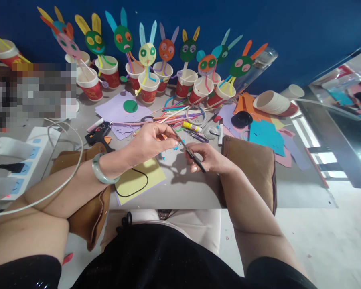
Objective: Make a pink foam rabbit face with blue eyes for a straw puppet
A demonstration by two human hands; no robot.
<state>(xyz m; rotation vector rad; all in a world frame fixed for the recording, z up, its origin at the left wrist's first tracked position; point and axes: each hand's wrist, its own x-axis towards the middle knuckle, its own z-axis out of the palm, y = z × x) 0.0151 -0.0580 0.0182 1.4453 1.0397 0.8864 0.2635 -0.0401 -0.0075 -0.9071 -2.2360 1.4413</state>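
Observation:
My right hand [209, 157] is closed around the dark handles of a pair of scissors [195, 158], whose blades point up and left. At the blade tips, my left hand [156, 140] has its thumb and fingers pinched together. Whatever lies in that pinch is too small to make out. Small blue paper scraps lie on the grey table just beneath the hands. A yellow sheet [156, 172] with a black cord [146, 182] on it rests below my left wrist.
Behind stand several red-and-white paper cups [149, 90] with paper rabbit heads on stems. Nearer are coloured sticks, a yellow glue stick [191, 126], purple paper [114, 108] and a black glue gun [100, 134]. Brown cushions [249, 170] flank me; a power strip [27, 160] lies left.

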